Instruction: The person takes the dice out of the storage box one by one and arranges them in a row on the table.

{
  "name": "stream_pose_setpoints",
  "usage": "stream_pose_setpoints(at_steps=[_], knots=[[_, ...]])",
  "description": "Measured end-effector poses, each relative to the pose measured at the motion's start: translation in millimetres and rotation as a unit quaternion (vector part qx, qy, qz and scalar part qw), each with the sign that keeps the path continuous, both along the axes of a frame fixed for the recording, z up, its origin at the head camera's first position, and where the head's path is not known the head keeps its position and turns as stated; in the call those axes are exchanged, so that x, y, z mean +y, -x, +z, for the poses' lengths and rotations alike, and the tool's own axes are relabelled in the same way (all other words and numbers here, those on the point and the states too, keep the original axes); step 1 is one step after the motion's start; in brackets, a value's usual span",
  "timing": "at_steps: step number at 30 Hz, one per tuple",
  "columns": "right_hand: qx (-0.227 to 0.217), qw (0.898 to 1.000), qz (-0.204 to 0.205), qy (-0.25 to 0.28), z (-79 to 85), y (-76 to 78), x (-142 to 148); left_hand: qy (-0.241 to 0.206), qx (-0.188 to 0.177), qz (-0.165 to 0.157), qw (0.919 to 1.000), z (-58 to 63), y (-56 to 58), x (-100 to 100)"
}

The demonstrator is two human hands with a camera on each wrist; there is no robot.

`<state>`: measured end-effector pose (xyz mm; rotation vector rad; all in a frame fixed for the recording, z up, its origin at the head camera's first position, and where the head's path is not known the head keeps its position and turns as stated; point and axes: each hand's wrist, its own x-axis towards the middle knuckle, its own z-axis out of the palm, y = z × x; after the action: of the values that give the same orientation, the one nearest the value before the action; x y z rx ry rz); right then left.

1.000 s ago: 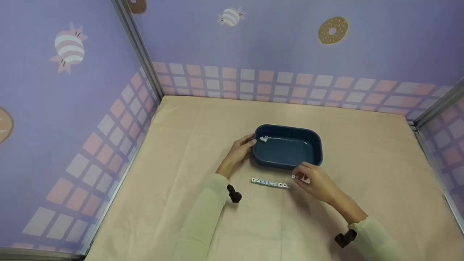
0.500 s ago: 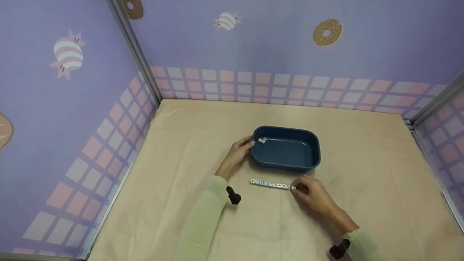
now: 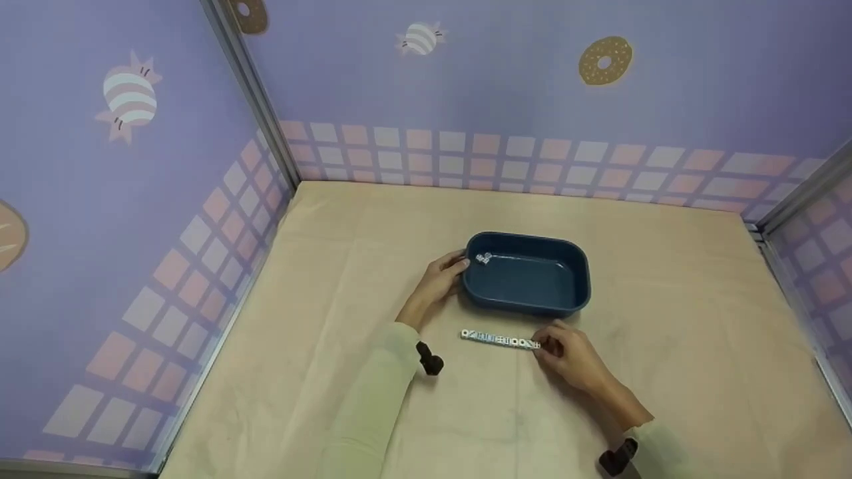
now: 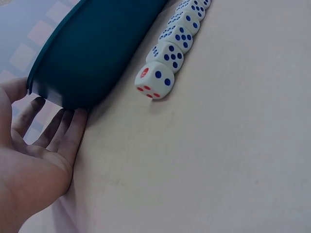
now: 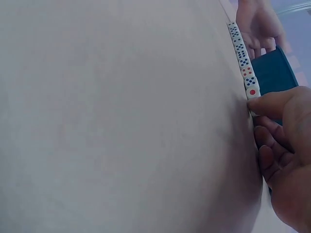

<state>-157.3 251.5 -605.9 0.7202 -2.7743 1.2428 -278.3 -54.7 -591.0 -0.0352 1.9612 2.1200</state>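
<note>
A row of white dice [image 3: 496, 339] with blue and red pips lies on the cloth in front of a dark blue rectangular tub [image 3: 532, 283]. My right hand [image 3: 576, 359] pinches the die [image 3: 536, 345] at the row's right end between thumb and fingers; in the right wrist view the thumb [image 5: 267, 104] largely hides it. At the tub's left end, my left hand [image 3: 436, 283] grips the wall, thumb at the rim and fingers [image 4: 70, 131] low against the outside. Several loose dice [image 3: 484, 259] sit inside the tub, in its left back corner.
A beige cloth [image 3: 373, 253] covers the table. Purple patterned panels [image 3: 506, 80] stand behind it and on both sides, with metal posts [image 3: 256, 93] at the corners. Dark wrist mounts [image 3: 429, 359] sit on both sleeves.
My right hand has brought a die down from beside the tub's front rim to the row's right end, then slid it left against the row. The left hand stays on the tub.
</note>
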Motion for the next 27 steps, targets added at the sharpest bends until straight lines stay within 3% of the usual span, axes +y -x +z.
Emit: stream_pose_setpoints(at_steps=[8, 17, 22, 27], knots=[[0.006, 1.0, 0.004, 0.015, -3.7, 2.8, -2.5, 0.014, 0.013, 0.002, 0.9998, 1.3, -0.6, -1.0], [0.01, 0.999, -0.019, 0.028, -12.3, 0.4, -3.2, -0.002, -0.001, -0.002, 1.0, -0.4, -1.9, -0.5], [0.005, 0.999, -0.018, 0.035, -12.7, 1.1, -2.6, 0.016, 0.01, -0.004, 0.9998, 0.4, -1.2, -0.7], [0.002, 0.999, -0.01, 0.042, -13.8, 2.7, -2.5, 0.004, 0.002, -0.002, 1.0, -0.8, -1.0, -1.4]])
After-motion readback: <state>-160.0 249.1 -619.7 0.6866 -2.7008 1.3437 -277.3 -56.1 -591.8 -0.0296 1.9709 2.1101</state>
